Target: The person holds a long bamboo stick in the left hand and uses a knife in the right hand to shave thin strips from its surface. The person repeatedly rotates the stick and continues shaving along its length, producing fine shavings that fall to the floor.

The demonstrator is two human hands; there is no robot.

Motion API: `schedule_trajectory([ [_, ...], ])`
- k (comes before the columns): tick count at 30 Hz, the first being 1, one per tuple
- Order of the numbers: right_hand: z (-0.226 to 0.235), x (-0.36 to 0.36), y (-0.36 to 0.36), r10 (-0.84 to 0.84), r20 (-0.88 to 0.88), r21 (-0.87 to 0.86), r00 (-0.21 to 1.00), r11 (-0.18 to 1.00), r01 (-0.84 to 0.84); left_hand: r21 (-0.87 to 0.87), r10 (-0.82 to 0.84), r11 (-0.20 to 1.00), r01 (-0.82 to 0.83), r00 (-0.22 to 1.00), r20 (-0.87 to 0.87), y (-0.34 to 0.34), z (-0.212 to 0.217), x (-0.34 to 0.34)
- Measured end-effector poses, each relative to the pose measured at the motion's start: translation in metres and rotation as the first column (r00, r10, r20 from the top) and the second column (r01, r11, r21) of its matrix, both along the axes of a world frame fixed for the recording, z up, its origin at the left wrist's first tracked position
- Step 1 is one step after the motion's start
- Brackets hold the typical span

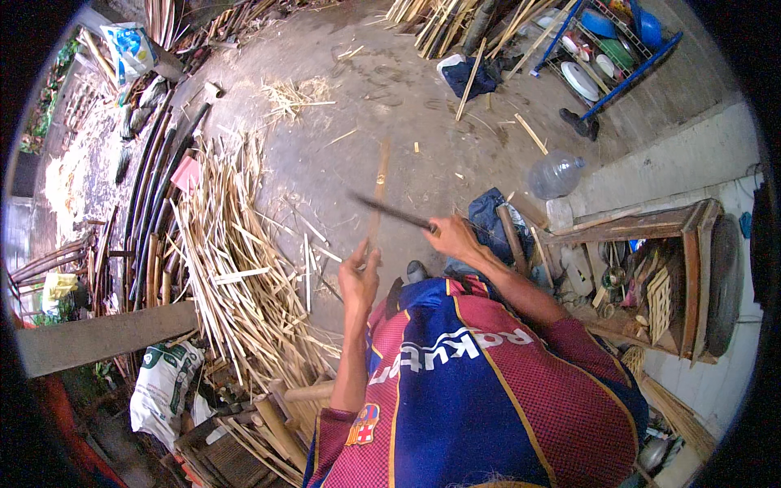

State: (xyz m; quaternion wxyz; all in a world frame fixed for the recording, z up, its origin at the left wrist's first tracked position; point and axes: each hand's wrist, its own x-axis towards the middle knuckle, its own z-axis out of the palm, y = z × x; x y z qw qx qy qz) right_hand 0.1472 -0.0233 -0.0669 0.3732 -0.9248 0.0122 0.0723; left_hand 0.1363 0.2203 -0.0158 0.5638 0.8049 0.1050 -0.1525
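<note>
My left hand (359, 272) is closed around the lower end of a bamboo strip (381, 175), which points away from me with a node partway along it. In my closed right hand (455, 239) is a long-bladed knife (399, 214). Its dark blade reaches to the left and crosses the strip a little above my left hand. Whether the edge touches the strip or passes just over it, I cannot tell. The knife's handle is mostly hidden inside my fingers.
A heap of split bamboo strips (232, 268) lies to my left, beside dark poles (150, 195) and a wooden beam (106, 335). Shavings (294, 99) litter the concrete floor. At right are a wooden shelf (626, 232), a clear plastic bottle (556, 174) and a blue-framed rack (622, 85).
</note>
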Motion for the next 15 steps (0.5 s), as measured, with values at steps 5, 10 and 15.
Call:
schedule_trajectory([
  [5,-0.052,0.025,-0.026,-0.177,-0.05,-0.157,0.983,0.973,0.168,0.17,-0.131,0.98,0.099,0.974,0.187,0.003,-0.021,-0.002],
  [10,-0.002,0.026,-0.032,-0.05,-0.037,-0.174,0.998,0.984,0.043,0.024,0.018,1.0,-0.017,0.999,-0.051,0.01,0.001,-0.022],
  [15,-0.044,0.022,-0.042,-0.134,-0.097,-0.182,0.986,0.977,0.115,0.047,-0.064,0.997,0.063,0.998,0.012,0.011,-0.002,-0.016],
])
